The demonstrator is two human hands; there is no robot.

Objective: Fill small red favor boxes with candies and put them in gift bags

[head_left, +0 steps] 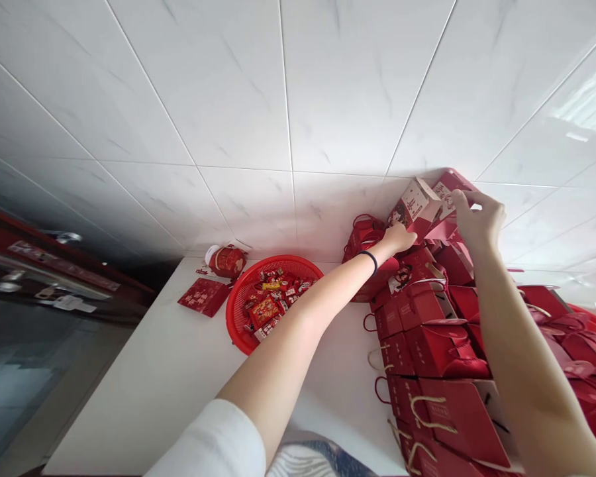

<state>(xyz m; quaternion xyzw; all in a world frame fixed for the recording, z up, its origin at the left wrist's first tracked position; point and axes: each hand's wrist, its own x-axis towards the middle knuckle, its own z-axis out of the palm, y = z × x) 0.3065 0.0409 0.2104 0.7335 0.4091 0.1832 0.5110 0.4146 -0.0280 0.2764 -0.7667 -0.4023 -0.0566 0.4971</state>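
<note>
At the far right part of the table, by the wall, both hands are on red-and-white printed gift boxes. My left hand (398,238), with a dark band on its wrist, is closed at the lower edge of a tilted gift box (418,204). Bent fingers of my right hand (481,217) pinch the edge of a second gift box (444,192) just beside it. The exact grip of the fingertips is partly hidden. Below the hands stand rows of red gift bags (422,308) with rope handles, several of them open at the top.
A red plastic basket (235,311) of wrapped sweets (273,298) stands on the white table (144,371). Left of it lie a red packet (204,296) and a round red container (227,261). More red bags (583,358) fill the right side. A tiled wall (243,99) closes the back.
</note>
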